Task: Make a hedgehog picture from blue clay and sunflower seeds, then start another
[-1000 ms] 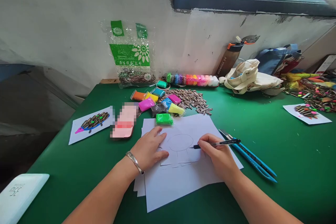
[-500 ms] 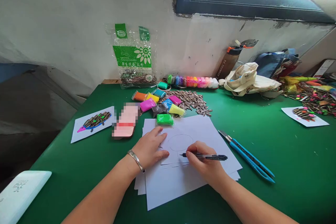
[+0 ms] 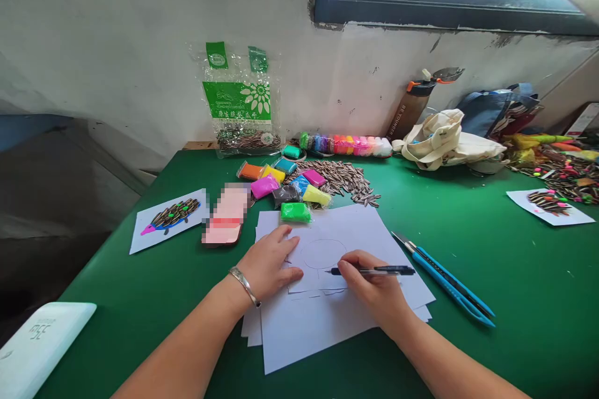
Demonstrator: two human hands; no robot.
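My right hand grips a black pen, its tip pointing left at the small top sheet of paper. That sheet bears a thin round outline with a short line below it. Fingers spread, my left hand lies flat on the small sheet's left side, a silver bangle at its wrist. Larger white sheets are stacked underneath. To the right of them lies a blue utility knife. At the paper's top edge sits a green clay packet, among several packets in other colours.
Sunflower seeds are heaped behind the clay packets. A seed bag leans on the wall. A pink phone-like object and a hedgehog seed picture lie left. A white device, cloth bag and bottle are also here.
The pen has shifted slightly right and up, and now lies flatter in my right hand. My left hand stays on the paper. The whole view has drifted slightly.
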